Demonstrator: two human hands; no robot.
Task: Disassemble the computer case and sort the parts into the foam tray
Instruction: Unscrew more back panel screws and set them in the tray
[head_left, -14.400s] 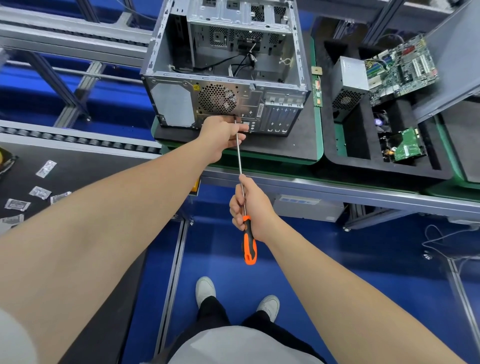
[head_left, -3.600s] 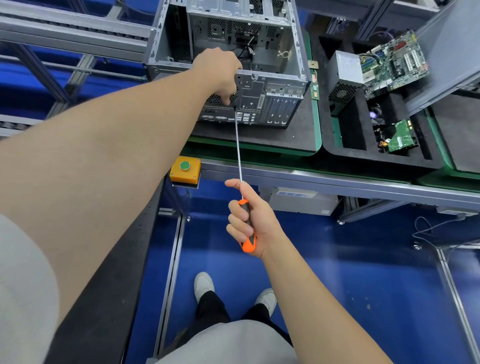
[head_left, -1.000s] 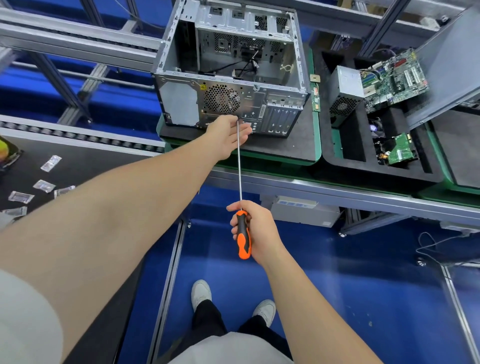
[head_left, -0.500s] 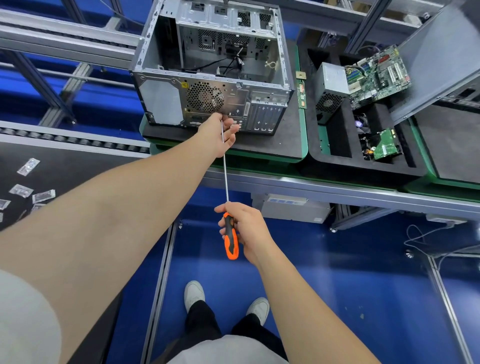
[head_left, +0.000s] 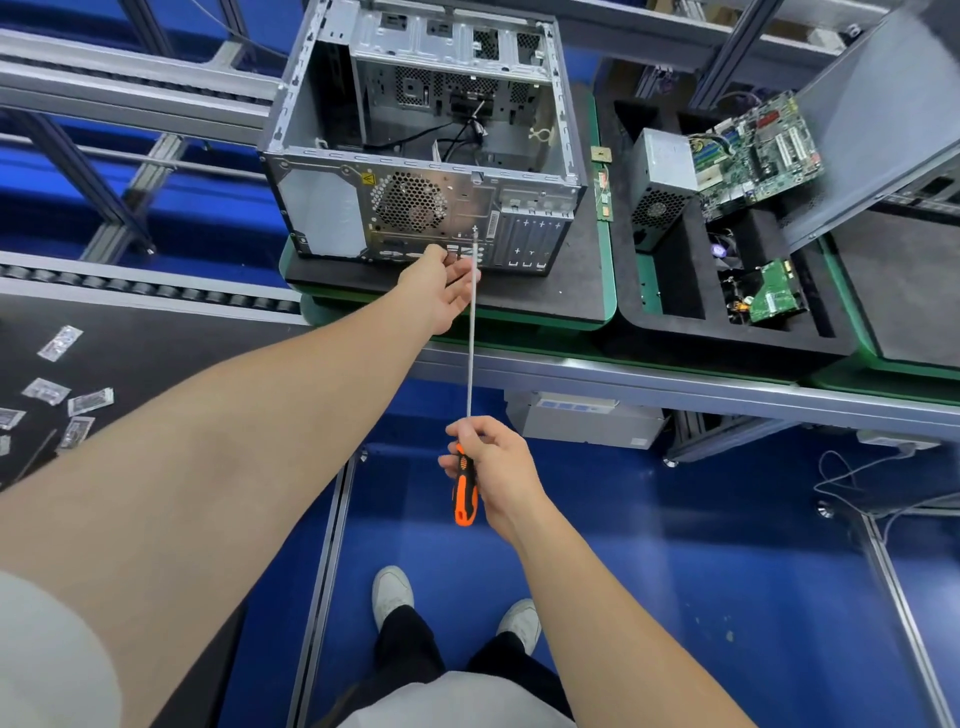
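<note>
Head view. The computer case (head_left: 415, 171) stands open-topped on a black foam pad (head_left: 576, 280), its rear panel towards the pad's near edge. My right hand (head_left: 493, 467) grips the orange-and-black handle of a long screwdriver (head_left: 470, 364), fingers curled round it. The shaft runs up to the rear panel, and its tip meets the panel just right of the fan grille (head_left: 410, 202). My left hand (head_left: 441, 291) lies palm-up at the pad's near edge, fingers loosely extended just beside the shaft and gripping nothing. The foam tray (head_left: 670, 291) sits just right of the pad. It holds a power supply (head_left: 660, 176) in its far left corner, a motherboard (head_left: 753, 156) tilted beside that, and a small green board (head_left: 774, 299) nearer the front.
</note>
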